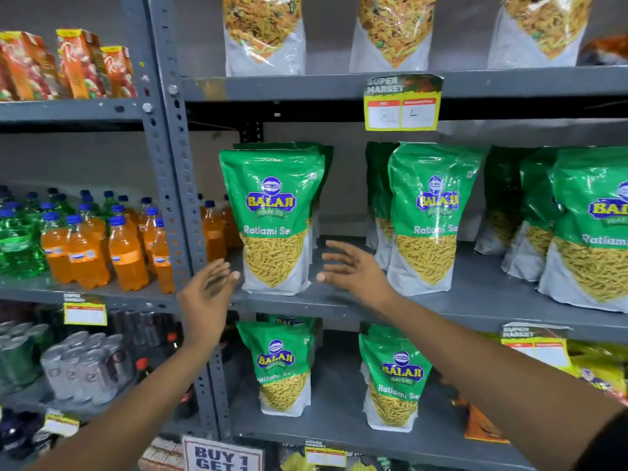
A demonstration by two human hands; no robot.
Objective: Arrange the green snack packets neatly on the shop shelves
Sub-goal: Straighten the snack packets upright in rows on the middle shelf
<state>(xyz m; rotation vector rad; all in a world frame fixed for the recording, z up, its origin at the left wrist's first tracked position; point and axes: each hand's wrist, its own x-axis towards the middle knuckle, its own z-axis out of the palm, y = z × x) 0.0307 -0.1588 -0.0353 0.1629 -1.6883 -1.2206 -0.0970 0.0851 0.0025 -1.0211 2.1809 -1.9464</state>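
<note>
Green snack packets stand upright in rows on the grey middle shelf (475,300). The leftmost packet (275,219) stands at the shelf's front, with more packets behind it. My left hand (207,294) is open just left of its base, fingers spread, holding nothing. My right hand (353,266) is open just right of the same packet, apart from it. A second green packet (428,215) stands further right, and more green packets (584,226) fill the right end. Two green packets (282,365) (394,375) stand on the shelf below.
A grey perforated upright post (173,185) stands left of the packets. Orange and green drink bottles (85,243) fill the left bay, with cans (85,365) below and juice cartons (78,62) above. Clear snack bags (265,32) stand on the top shelf. A price tag (402,103) hangs overhead.
</note>
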